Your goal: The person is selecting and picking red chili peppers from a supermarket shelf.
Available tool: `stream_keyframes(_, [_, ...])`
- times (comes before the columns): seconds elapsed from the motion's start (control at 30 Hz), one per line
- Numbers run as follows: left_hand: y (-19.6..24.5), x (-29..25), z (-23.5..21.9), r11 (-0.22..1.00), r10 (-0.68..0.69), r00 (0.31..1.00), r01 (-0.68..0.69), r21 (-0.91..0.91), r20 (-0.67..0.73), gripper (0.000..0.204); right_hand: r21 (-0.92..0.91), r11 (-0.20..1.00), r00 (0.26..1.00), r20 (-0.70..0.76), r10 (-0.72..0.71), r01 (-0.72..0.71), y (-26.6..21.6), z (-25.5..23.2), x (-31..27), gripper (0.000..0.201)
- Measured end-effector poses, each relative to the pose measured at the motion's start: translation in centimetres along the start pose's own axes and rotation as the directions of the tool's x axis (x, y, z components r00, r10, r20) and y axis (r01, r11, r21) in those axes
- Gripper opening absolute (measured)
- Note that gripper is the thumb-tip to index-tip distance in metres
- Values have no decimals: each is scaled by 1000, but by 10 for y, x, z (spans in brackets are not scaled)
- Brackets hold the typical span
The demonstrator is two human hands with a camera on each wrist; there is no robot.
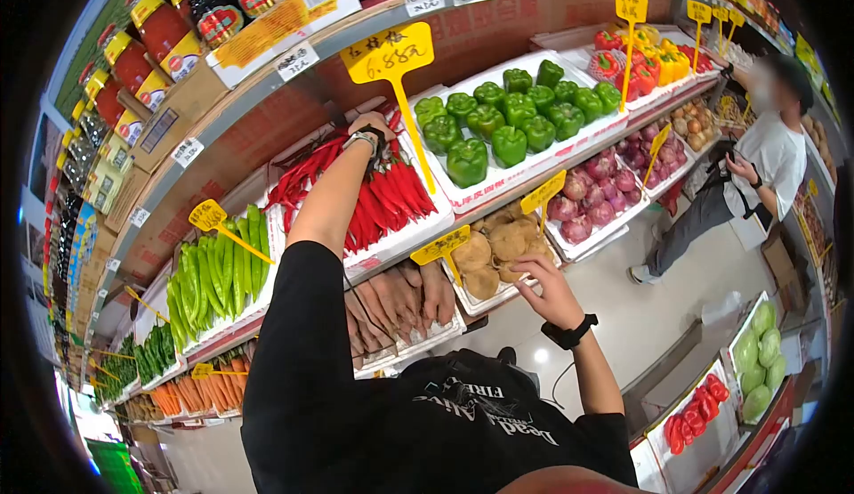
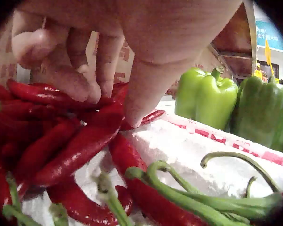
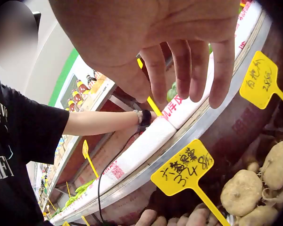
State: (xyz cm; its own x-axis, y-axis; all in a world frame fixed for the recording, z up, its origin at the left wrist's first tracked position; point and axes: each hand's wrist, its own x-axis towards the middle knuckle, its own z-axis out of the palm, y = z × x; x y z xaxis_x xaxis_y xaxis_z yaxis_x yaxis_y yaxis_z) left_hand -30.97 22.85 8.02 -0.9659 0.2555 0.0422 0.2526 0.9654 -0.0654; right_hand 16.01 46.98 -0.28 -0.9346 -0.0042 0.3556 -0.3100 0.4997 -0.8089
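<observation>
Here the left hand (image 2: 108,52) reaches into the upper shelf's white tray (image 2: 198,150), fingers (image 2: 137,101) loosely touching red chillies (image 2: 75,150) without gripping, right hand (image 1: 550,291) slack over the lower shelf's tubers (image 1: 498,249); closing on one chilli seems next.

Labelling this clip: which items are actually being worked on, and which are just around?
In hand:
left hand, fingertips on the red chillies
right hand, open over the pale tubers

Just around:
green bell peppers
long green chillies
red onions
yellow price tags
</observation>
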Motion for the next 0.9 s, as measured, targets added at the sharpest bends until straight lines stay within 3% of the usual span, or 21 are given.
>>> stream_keyframes(0.1, [1,16,8,1000,0,1000,1,30,-26,45,3,998,998,-18,55,-55,2,-5,-13,25])
stream_keyframes(0.27, [5,16,8,986,-76,997,76,-147,7,54,2,997,997,-10,72,-72,5,-7,-18,24])
stream_keyframes(0.37, [3,16,7,995,-26,994,37,-98,110,55,-10,996,996,16,91,-91,8,-7,-16,25])
stream_keyframes(0.5, [0,21,25,996,7,1000,-9,-89,-21,53,-26,998,998,29,59,-59,17,-7,-9,27])
stream_keyframes(0.53, [0,24,26,993,79,996,-82,-84,-29,52,-28,998,998,27,53,-52,19,-7,-8,26])
stream_keyframes(0.63, [1,17,13,981,23,999,-15,-192,39,49,-25,998,998,16,56,-56,22,-3,-9,26])
stream_keyframes(0.67, [-11,28,26,950,49,999,-45,-309,7,53,-23,998,998,16,57,-57,23,-3,-10,27])
stream_keyframes(0.7, [-14,26,26,875,-16,999,31,-482,36,45,-20,998,998,19,58,-58,24,-2,-12,27])
stream_keyframes(0.77, [-21,24,28,588,-162,980,187,-787,113,33,-19,997,997,30,78,-77,29,2,-15,28])
stream_keyframes(0.83, [-23,4,7,315,-111,976,214,-925,189,25,-2,994,994,39,105,-105,29,4,-18,28])
stream_keyframes(0.9, [-33,-20,-12,230,-41,982,191,-954,186,25,-3,996,995,36,92,-92,26,4,-17,25])
